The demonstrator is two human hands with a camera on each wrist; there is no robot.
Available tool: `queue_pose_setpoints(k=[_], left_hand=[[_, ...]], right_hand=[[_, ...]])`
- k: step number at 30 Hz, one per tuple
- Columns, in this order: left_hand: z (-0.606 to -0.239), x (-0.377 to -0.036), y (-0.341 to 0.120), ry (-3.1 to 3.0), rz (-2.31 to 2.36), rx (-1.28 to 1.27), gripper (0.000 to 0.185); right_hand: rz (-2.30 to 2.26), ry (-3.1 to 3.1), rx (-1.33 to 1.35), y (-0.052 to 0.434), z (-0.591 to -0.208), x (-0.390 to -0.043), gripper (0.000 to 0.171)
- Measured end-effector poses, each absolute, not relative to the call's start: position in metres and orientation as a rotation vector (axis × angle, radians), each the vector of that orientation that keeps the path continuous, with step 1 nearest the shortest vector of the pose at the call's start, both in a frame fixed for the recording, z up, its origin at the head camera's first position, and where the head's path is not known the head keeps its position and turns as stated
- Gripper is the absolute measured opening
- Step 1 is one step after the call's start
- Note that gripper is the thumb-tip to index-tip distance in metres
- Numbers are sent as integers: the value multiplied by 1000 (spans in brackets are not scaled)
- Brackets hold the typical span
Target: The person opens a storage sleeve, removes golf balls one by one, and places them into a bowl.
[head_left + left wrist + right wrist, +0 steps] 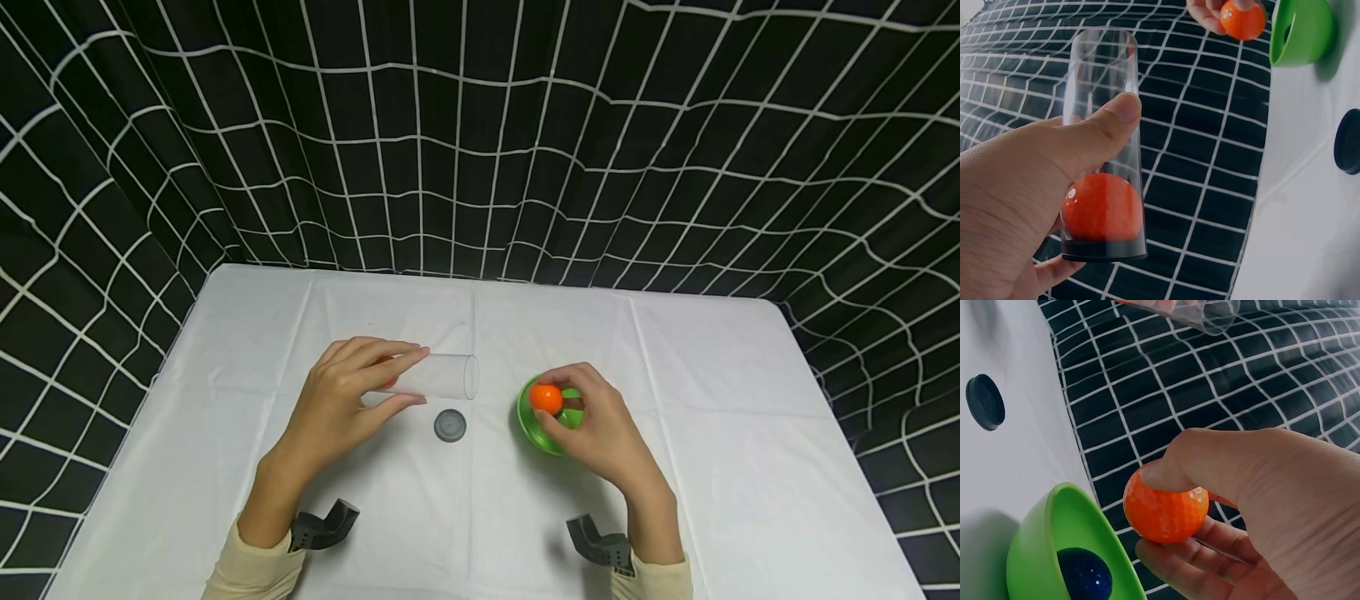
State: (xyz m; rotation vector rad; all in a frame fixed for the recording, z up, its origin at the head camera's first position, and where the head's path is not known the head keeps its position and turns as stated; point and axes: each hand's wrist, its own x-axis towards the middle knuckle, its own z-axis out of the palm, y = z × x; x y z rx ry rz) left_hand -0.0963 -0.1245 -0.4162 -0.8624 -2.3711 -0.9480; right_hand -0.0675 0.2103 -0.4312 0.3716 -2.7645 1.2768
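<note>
My left hand (pixel 341 392) grips a clear plastic tube (pixel 442 377) held sideways above the white table (pixel 712 400), its open mouth facing right. In the left wrist view the tube (pixel 1102 94) has an orange ball (pixel 1102 207) at its closed black end. My right hand (pixel 600 417) pinches a second orange ball (pixel 546 398) just above a green bowl (pixel 529 421). The right wrist view shows that ball (pixel 1166 509) between thumb and fingers, and a dark blue ball (pixel 1084 575) lying inside the green bowl (pixel 1041 550).
A round black cap (pixel 450 426) lies flat on the table between the tube and the bowl. A black curtain with a white grid (pixel 480 133) hangs behind and beside the table. The table's edges run close at left, right and front.
</note>
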Motion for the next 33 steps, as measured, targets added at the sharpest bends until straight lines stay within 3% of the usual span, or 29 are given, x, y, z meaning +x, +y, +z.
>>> queue_pose_setpoints(k=[33], left_hand=[[-423,-100,-128,-2362,-938,-844,54]], right_hand=[[1006,-2849,372,216,-421,-61,35]])
